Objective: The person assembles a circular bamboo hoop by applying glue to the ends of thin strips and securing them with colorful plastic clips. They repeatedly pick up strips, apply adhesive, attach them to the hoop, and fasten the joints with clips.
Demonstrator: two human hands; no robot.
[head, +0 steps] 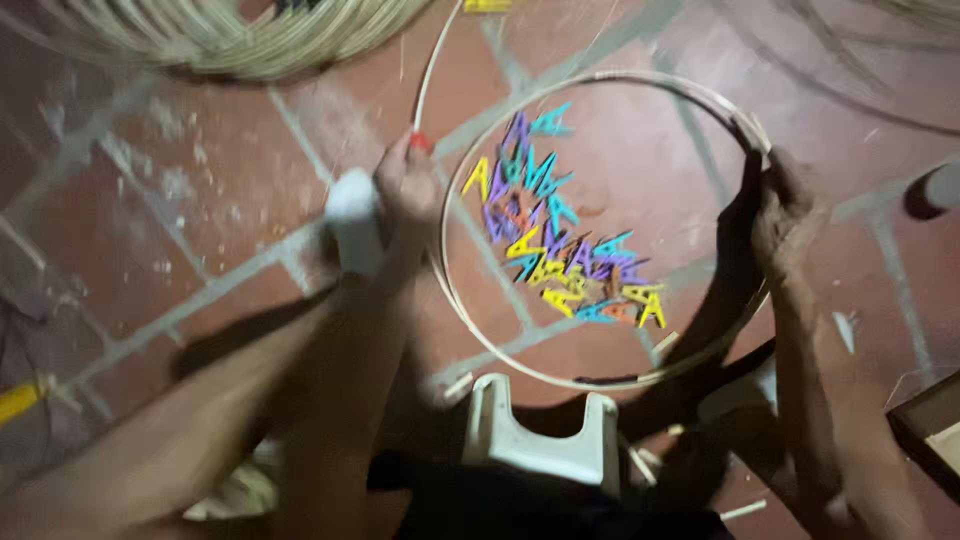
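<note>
So the main thing here is a thin pale bent-cane hoop (pixel 590 80), a round ring held roughly flat just above the red tile floor (pixel 220 210) w/ grey grout lines. It sits center-right in the view, right in front of the person, btwn their two hands.

Right hand (pixel 785 215) is clamped on the hoop's right edge, fingers curled round the rim near the spot where the cane ends seem to overlap. Left hand (pixel 405 185) is over on the hoop's left edge, closed in a fist right at the rim. It's also got a white cylinder-ish object (pixel 355 232) tucked against it, prob a roll of tape or a handle, tbh it's too blurry to call. Hands are well apart, one on each side of the ring.

A loose pale cane strip (pixel 432 70) runs up from the left hand toward the top of the frame, w/ a small red bit (pixel 420 142) right at the fingertips.

Seen thru the ring, lying on the floor: a heap of coloured plastic clothes pegs (pixel 560 235), purple, teal, yellow, some orange.

Below the hoop there's a white plastic stool (pixel 540 430), near edge of the ring just above it. Top left, a big coil of pale cane strips (pixel 230 35). Far left, a yellow-handled tool (pixel 20 398) on the floor. Cane offcuts and shavings scattered all over the tiles.
</note>
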